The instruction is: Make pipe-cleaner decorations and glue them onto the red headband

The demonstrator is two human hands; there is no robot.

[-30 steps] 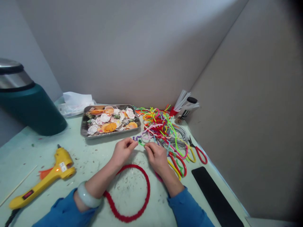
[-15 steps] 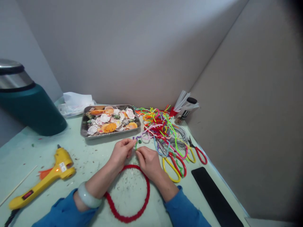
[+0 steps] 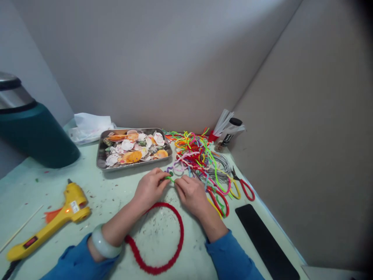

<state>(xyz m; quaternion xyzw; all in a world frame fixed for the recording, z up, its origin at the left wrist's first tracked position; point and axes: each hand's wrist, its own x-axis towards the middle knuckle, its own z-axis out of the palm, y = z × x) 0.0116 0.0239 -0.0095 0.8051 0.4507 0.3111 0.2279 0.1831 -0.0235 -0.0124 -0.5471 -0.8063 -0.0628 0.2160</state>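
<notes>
Between my two hands stretches a short green pipe cleaner [image 3: 171,179]. My left hand [image 3: 151,187] pinches its left end between thumb and fingertips. The other end is in the pinch of my right hand [image 3: 190,193]. Just beyond the fingertips a small dark green piece [image 3: 171,174] lies on the table. Below my hands, a red fuzzy ring [image 3: 181,237] rests flat, its left side partly covered by my left forearm. Right of my right hand are scissors with red handles [image 3: 227,206] and, partly hidden, a yellow handle [image 3: 215,207].
A metal tray [image 3: 134,166] of shells stands at the back, beside a heap of coloured pipe cleaners [image 3: 192,149]. On the left are a yellow glue gun [image 3: 55,225], a wooden stick [image 3: 21,228] and a large green bottle [image 3: 37,134]. A black strip [image 3: 266,241] lies at right.
My hands drew together, turning the green pipe cleaner upright, then moved apart again so it lies sideways between them. The view has shifted slightly.
</notes>
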